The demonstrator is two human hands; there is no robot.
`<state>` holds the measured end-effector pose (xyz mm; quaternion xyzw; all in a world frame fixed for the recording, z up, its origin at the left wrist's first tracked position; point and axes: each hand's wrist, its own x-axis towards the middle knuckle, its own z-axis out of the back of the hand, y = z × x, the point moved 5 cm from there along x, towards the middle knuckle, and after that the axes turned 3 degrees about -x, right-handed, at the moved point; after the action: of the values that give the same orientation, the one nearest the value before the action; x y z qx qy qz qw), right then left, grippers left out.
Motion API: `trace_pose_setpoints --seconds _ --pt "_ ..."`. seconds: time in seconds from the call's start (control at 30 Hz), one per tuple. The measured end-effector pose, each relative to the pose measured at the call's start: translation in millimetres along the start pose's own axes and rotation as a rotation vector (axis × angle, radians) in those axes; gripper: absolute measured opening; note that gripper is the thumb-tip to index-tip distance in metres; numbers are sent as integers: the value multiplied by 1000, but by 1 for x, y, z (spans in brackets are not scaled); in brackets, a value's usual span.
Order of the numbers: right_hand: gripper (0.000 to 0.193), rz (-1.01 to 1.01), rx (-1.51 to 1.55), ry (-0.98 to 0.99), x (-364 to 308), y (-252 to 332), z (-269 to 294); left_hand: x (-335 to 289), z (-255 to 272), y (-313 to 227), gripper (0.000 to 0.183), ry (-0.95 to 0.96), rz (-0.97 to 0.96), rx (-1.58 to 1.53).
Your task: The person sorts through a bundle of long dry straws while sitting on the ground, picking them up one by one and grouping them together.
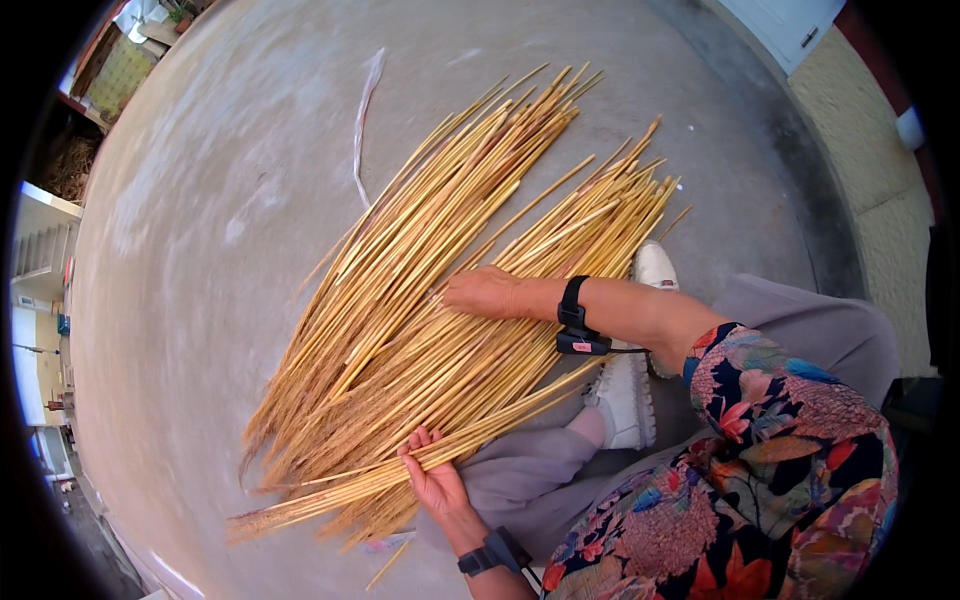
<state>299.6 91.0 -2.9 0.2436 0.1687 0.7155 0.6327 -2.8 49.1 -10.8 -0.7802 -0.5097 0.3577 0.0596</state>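
Observation:
My left hand [437,482], palm up, has its fingers curled round a small bunch of dried stalks [520,408] with feathery tips, held slanting over my left knee. My right hand [482,292] reaches across the loose pile of long yellow-brown stalks [560,245]. Its fingers are bent and closed at the stalks in the middle of the pile; how many they pinch is hidden. Another broad heap of the same stalks [440,210] lies alongside, to the upper left. The brushy ends of both heaps point to the lower left, the bare ends to the upper right.
A pale strip [367,120] lies on the concrete floor [220,300] beyond the heaps. My white shoes [627,405] are close to the stalks' near side. A single short stalk [388,566] lies near my left wrist. A white door [785,25] stands at the upper right.

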Motion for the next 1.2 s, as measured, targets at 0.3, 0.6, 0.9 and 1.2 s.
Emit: trace_pose_setpoints --seconds 0.3,0.6,0.9,1.2 --pt "13 73 17 62 -17 0 2 3 7 3 17 28 7 -26" --pt "20 -104 -87 80 34 1 29 4 9 3 17 98 -8 -14" --pt "17 -124 24 174 23 -2 29 4 11 3 17 94 -3 -27" --pt "15 -84 148 153 20 10 23 4 5 3 15 115 -9 -13"
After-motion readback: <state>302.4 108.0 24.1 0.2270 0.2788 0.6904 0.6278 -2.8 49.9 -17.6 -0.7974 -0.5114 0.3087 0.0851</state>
